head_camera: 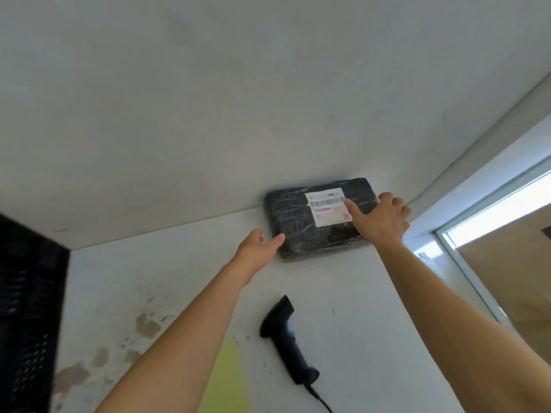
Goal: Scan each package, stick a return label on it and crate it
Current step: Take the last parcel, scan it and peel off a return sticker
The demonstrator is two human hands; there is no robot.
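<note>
A black plastic-wrapped package [301, 222] lies flat on the white table [372, 308] against the back wall, with a white shipping label [325, 208] on its top. My left hand [258, 248] reaches its near left corner, fingers straight, fingertips touching the edge. My right hand [383, 217] lies over the package's right end, thumb across the top beside the label, fingers curled round the far right edge. A black handheld barcode scanner [287, 338] with a blue trigger lies on the table nearer me, its cable trailing toward the bottom edge.
A black perforated crate [28, 323] stands at the left edge. A yellow-green sheet [228, 383] lies on the table near the bottom. A window frame [489, 222] runs along the right. Brown stains [146, 326] mark the table's left part.
</note>
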